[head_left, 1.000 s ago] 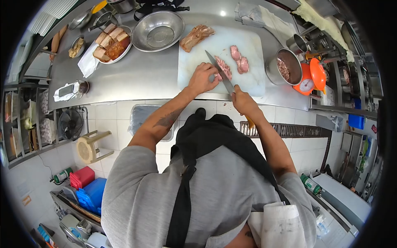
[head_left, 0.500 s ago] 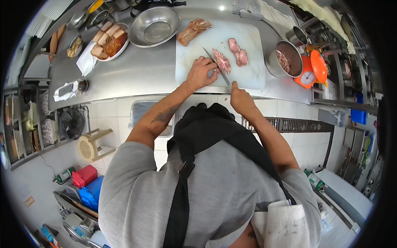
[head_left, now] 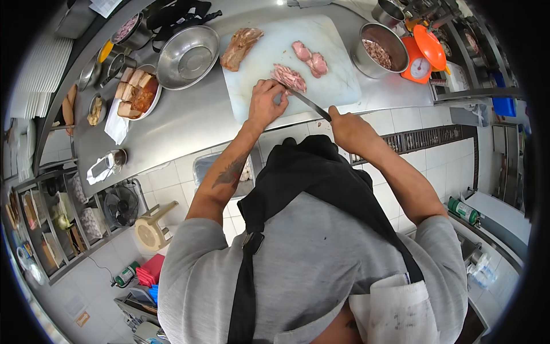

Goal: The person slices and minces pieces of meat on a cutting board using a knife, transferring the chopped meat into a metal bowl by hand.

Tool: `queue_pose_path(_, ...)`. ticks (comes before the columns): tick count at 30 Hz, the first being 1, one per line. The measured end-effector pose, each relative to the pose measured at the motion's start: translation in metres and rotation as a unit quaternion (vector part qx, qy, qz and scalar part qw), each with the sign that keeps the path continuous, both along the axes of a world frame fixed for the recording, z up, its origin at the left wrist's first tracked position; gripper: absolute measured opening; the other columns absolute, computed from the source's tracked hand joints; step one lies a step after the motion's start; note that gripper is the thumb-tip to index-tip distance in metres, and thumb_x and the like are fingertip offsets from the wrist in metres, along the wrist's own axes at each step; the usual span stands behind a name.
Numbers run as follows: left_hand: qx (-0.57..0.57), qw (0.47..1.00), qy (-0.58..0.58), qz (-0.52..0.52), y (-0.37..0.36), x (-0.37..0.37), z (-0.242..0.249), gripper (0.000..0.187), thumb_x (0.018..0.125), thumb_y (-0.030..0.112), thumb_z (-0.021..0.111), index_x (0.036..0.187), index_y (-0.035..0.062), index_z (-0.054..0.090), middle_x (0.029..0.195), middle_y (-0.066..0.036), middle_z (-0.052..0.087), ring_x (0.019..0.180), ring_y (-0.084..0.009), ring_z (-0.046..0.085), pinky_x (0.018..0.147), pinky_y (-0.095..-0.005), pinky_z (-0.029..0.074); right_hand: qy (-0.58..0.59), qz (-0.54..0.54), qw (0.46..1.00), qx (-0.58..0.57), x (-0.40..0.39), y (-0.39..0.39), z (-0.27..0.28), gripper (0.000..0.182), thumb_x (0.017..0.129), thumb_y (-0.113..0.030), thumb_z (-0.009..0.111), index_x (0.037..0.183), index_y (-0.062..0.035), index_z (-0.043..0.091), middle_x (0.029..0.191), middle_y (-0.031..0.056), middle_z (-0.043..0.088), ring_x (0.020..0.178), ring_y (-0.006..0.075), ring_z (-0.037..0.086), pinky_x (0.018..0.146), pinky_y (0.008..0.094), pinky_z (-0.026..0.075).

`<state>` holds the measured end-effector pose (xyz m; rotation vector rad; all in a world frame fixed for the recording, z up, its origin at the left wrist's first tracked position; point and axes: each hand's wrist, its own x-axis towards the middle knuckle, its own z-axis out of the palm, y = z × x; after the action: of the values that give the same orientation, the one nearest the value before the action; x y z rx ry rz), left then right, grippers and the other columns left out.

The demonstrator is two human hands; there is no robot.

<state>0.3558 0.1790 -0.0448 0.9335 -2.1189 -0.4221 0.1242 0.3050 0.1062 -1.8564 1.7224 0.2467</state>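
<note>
My right hand [head_left: 347, 127] is wrapped round the handle of a knife [head_left: 311, 105], whose blade points up and left to a small pile of cut meat [head_left: 288, 78]. Beside the blade tip, my left hand [head_left: 267, 103] rests at the pile's lower left edge with its fingers bent together; what lies under the fingertips is hidden. Both are over a white cutting board [head_left: 338, 86]. Two joined pink slices [head_left: 310, 59] lie farther up the board, and a larger browned piece of meat [head_left: 241, 49] lies at its upper left.
A steel pot [head_left: 380, 50] of chopped meat and an orange scale [head_left: 416, 60] stand right of the board. To the left are a steel bowl [head_left: 188, 57], a dish of pork pieces [head_left: 136, 93], a white cloth [head_left: 117, 126] and a glass jar [head_left: 118, 157].
The view has turned and shifted. The knife has drawn back toward my body, its tip now at the pile's lower edge. My left hand stays beside the meat.
</note>
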Motion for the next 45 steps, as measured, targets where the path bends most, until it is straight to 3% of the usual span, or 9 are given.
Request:
queue_pose_path(3,-0.003,1.0,0.0,0.003,0.0,0.0,-0.001,0.014,0.077,0.007,0.076,0.091,0.0087,0.074,0.1,-0.005,0.069,0.099,-0.0297,0.062,0.089,-0.0432,0.052,-0.044,-0.041,0.997,-0.052,0.012,-0.005,-0.067,0.034,0.095,-0.003,0.049,0.128,0.0056,0.049,0.097,0.0351,0.072,0.091,0.0516,0.073,0.084,0.0595,0.058)
queue_pose_path(15,-0.007,1.0,-0.022,0.002,0.001,0.0,-0.005,0.015,0.076,0.007,0.077,0.091,0.0086,0.074,0.096,-0.006,0.069,0.099,-0.0291,0.063,0.092,-0.0421,0.05,-0.04,-0.002,0.999,-0.007,0.016,-0.02,-0.006,0.041,0.095,-0.001,0.048,0.135,0.0086,0.048,0.1,0.0356,0.072,0.094,0.0501,0.073,0.086,0.0578,0.058)
queue_pose_path(18,0.004,0.999,-0.036,-0.001,0.001,0.0,0.001,0.011,0.079,0.007,0.076,0.089,0.0071,0.073,0.096,-0.008,0.07,0.099,-0.0315,0.064,0.092,-0.0428,0.052,-0.083,-0.059,0.993,-0.061,0.032,-0.018,-0.068,0.037,0.095,-0.003,0.048,0.13,0.0098,0.049,0.099,0.0359,0.072,0.095,0.0509,0.073,0.087,0.0583,0.057)
queue_pose_path(24,0.071,0.996,-0.014,-0.057,-0.011,0.008,0.013,0.014,0.078,0.008,0.079,0.09,0.0054,0.073,0.096,-0.011,0.069,0.102,-0.0317,0.066,0.093,-0.0403,0.053,-0.151,-0.115,0.981,0.034,0.011,-0.048,-0.008,0.032,0.107,-0.018,0.045,0.129,0.0052,0.049,0.092,0.0285,0.073,0.058,0.0351,0.071,0.05,0.0444,0.058)
queue_pose_path(29,0.06,0.957,-0.213,-0.19,-0.067,0.019,0.059,0.08,0.075,0.023,0.09,0.149,0.0233,0.06,0.145,-0.009,0.058,0.138,-0.0314,0.05,0.115,-0.053,0.037,-0.254,-0.181,0.95,0.028,-0.033,-0.044,0.0,0.031,0.11,-0.025,0.047,0.125,0.0022,0.045,0.078,0.0191,0.065,0.05,0.0278,0.064,0.047,0.0418,0.055)
queue_pose_path(32,-0.03,0.9,-0.294,-0.319,-0.102,-0.001,0.075,0.091,0.07,0.029,0.093,0.154,0.0237,0.057,0.151,-0.013,0.054,0.141,-0.0354,0.049,0.112,-0.0506,0.041,-0.248,-0.201,0.947,0.02,-0.039,-0.042,-0.005,0.03,0.111,-0.026,0.047,0.124,0.0008,0.044,0.077,0.0159,0.062,0.048,0.0242,0.062,0.045,0.0402,0.054)
queue_pose_path(37,-0.044,0.855,-0.352,-0.379,-0.116,-0.026,0.077,0.08,0.075,0.041,0.09,0.148,0.022,0.064,0.134,-0.014,0.059,0.127,-0.0335,0.055,0.111,-0.0486,0.043,-0.26,-0.227,0.938,0.037,-0.045,-0.023,-0.003,0.029,0.11,-0.025,0.046,0.118,0.0031,0.046,0.076,0.0198,0.064,0.051,0.0277,0.064,0.05,0.0438,0.056)
queue_pose_path(42,-0.016,0.947,-0.153,-0.283,-0.084,-0.029,0.018,0.062,0.074,0.051,0.09,0.128,0.0227,0.078,0.114,-0.009,0.06,0.106,-0.0304,0.058,0.101,-0.0456,0.046,-0.264,-0.236,0.933,0.067,-0.061,0.003,-0.018,0.032,0.11,-0.026,0.045,0.121,0.0041,0.046,0.084,0.022,0.066,0.052,0.0263,0.065,0.05,0.042,0.056)
queue_pose_path(45,0.007,0.965,-0.172,-0.199,-0.056,-0.022,0.02,0.064,0.073,0.052,0.09,0.128,0.0219,0.078,0.119,-0.01,0.061,0.113,-0.0303,0.057,0.103,-0.0464,0.045,-0.25,-0.207,0.941,0.094,-0.069,0.01,-0.03,0.035,0.11,-0.026,0.045,0.126,0.0051,0.046,0.085,0.0213,0.066,0.053,0.0264,0.065,0.048,0.0407,0.056)
